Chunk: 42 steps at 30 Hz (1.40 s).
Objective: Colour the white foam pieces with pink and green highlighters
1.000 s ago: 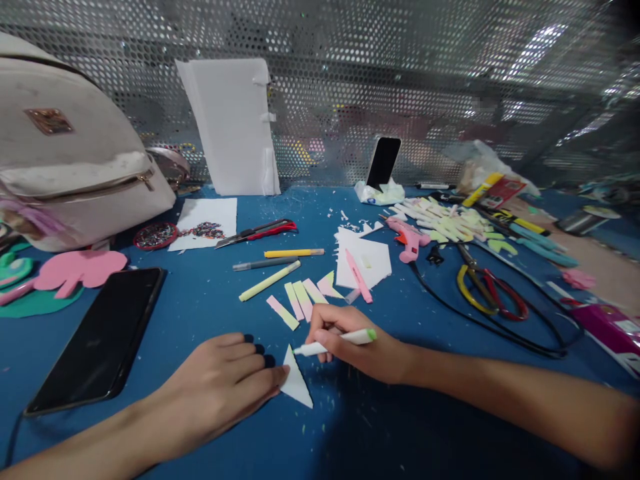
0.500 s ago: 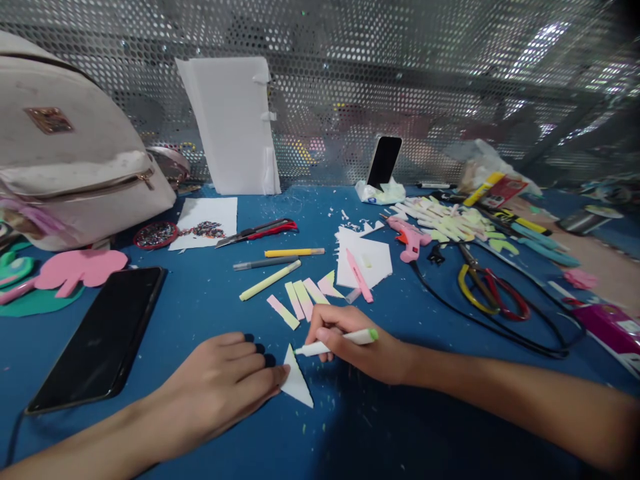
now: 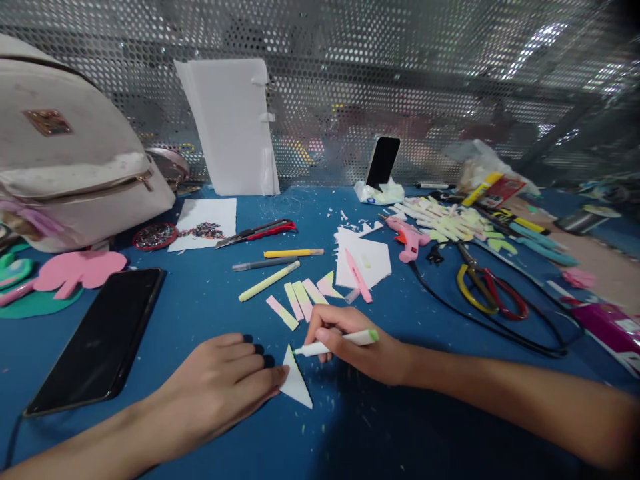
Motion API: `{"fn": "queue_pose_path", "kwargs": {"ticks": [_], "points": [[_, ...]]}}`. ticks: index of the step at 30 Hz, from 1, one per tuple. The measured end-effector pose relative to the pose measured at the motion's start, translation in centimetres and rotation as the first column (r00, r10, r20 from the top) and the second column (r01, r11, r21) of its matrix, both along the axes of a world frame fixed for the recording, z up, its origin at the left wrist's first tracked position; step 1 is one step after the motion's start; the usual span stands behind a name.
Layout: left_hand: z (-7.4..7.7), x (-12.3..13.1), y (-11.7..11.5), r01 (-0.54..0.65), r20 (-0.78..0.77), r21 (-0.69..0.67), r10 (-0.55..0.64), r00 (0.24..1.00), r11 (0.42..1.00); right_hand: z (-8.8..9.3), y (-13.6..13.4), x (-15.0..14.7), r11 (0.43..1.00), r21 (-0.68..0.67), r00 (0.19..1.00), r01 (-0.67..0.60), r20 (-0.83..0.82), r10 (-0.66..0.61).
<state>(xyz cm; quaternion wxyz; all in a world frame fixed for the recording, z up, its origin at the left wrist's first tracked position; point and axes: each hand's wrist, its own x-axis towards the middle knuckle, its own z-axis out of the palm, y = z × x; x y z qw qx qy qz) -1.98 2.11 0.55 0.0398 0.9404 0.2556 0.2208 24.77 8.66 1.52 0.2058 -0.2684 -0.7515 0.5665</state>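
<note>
My right hand (image 3: 367, 357) is closed around a white marker with a green end (image 3: 311, 349). The marker's green tip meets the upper edge of a small white paper triangle (image 3: 297, 387), which lies flat on the blue table (image 3: 400, 433). From the left, my left hand (image 3: 225, 373) presses on the triangle's left side with a fingertip, its other fingers curled on the table. Just beyond my hands are several pink-and-green paper strips (image 3: 301, 300) and a notched piece of the same colours (image 3: 328, 285). Further off lie a yellow-green marker (image 3: 269, 281), a grey pen (image 3: 265, 264) and a yellow pen (image 3: 293, 253).
A black phone (image 3: 95, 347) lies left, below a pale backpack (image 3: 75, 167). A cutter knife (image 3: 257, 233), pink marker (image 3: 359, 275), corded pink glue gun (image 3: 410, 239), pliers (image 3: 490, 290) and a heap of paper strips (image 3: 443, 217) lie around. Behind stands a perforated metal panel (image 3: 325, 87).
Both hands, the marker and the triangle keep nearly the same places. The whole view has shifted very slightly.
</note>
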Motion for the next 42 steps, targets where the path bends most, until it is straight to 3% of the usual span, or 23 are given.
{"fn": "queue_pose_path", "kwargs": {"ticks": [5, 8, 15, 22, 31, 35, 42], "points": [[0.1, 0.1, 0.2, 0.007, 0.002, -0.003, -0.007, 1.000, 1.000, -0.1, 0.1, 0.1, 0.992, -0.012, 0.990, -0.128, -0.055, 0.127], [0.1, 0.1, 0.1, 0.001, -0.003, 0.002, -0.001, 1.000, 1.000, -0.1, 0.1, 0.1, 0.997, 0.030, 0.996, -0.074, -0.053, 0.075], [0.1, 0.2, 0.2, 0.008, 0.001, 0.007, -0.008, 1.000, 1.000, -0.1, 0.0, 0.2, 0.990, 0.042, 0.989, -0.134, -0.050, 0.136], [-0.1, -0.3, -0.8, 0.084, -0.027, 0.131, -0.081, 0.996, 0.988, -0.1, 0.0, 0.2, 0.989, 0.066, 0.991, -0.129, -0.034, 0.131], [1.3, 1.1, -2.0, 0.121, -0.128, 0.113, -0.107, 0.986, 0.986, 0.1, 0.0, 0.1, 0.990, 0.060, 0.991, -0.125, -0.045, 0.128], [1.8, 1.1, -1.7, 0.126, -0.086, 0.149, -0.114, 0.990, 0.981, 0.2, 0.0, 0.1, 0.990, 0.071, 0.990, -0.122, -0.058, 0.127], [1.6, 0.3, -2.0, 0.018, 0.135, 0.223, -0.049, 0.990, 0.975, 0.1, 0.0, 0.1, 0.991, 0.053, 0.991, -0.121, -0.057, 0.124]]}}
